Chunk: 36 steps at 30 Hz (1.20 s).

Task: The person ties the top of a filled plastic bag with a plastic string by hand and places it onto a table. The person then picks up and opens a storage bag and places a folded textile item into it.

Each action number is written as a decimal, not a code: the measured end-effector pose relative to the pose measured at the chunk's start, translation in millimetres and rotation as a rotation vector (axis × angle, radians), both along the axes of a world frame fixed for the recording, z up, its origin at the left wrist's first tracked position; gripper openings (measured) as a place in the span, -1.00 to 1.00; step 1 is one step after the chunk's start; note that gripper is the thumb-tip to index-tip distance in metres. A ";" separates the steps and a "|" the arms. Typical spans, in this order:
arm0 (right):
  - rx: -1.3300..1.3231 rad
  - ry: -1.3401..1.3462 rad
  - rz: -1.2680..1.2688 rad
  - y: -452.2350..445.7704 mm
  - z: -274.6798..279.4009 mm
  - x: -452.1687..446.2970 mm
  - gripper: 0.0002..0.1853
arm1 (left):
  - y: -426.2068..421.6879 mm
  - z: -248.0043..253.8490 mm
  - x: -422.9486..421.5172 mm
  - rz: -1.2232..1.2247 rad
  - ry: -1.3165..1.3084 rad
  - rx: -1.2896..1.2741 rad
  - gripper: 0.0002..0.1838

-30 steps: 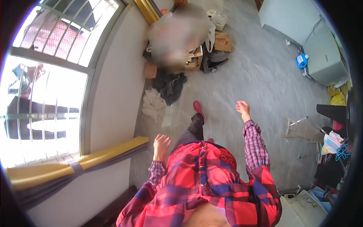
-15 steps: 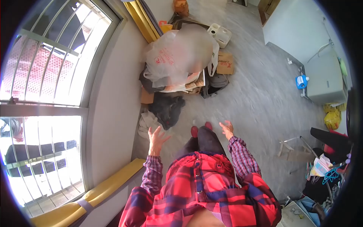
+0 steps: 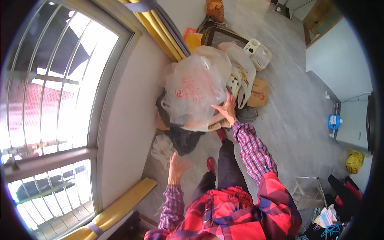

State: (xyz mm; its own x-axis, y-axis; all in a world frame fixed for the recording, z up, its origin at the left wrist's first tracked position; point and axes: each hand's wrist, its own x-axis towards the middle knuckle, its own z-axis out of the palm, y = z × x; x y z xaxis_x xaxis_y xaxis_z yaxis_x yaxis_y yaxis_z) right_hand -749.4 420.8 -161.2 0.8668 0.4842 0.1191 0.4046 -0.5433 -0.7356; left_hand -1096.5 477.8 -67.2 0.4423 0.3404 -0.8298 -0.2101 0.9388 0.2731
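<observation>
A large translucent plastic bag with red print [image 3: 194,90] lies on top of a pile on the floor. My right hand [image 3: 227,109] is at the bag's right edge, fingers spread, with nothing held; whether it touches the bag is unclear. Lower left, my left hand [image 3: 177,168] is raised with its fingers apart and partly blurred, near a white cloth [image 3: 162,150] and a dark cloth [image 3: 186,141] on the floor. Right of the big bag are a white bag with a coloured print [image 3: 245,78] and a cardboard box [image 3: 258,93].
A barred window [image 3: 52,80] and yellow curtain [image 3: 160,32] line the left. A white plastic appliance [image 3: 258,54] lies beyond the pile. At right are a blue bottle [image 3: 335,121], a yellow bag [image 3: 355,161] and a folding stool [image 3: 308,192].
The pile is nearer and the view has turned. My right hand has reached forward to the edge of the big plastic bag. My left hand stays low, fingers apart.
</observation>
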 end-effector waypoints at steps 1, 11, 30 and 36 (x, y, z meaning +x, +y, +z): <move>0.003 0.011 0.001 16.7 -0.7 23.0 0.05 | 2.6 -3.4 14.0 0.025 0.031 -0.042 -0.08; -0.101 0.338 -0.325 78.9 -78.1 215.9 0.13 | 73.0 -62.4 168.9 -0.043 0.101 -0.113 -0.39; 0.450 0.495 0.771 45.2 -1.8 -86.1 -0.75 | 57.5 -97.4 96.8 -0.575 0.341 0.867 -0.59; 0.136 1.105 1.043 18.2 13.8 -72.9 -0.64 | 15.7 -24.8 48.8 -0.261 0.564 0.637 -0.60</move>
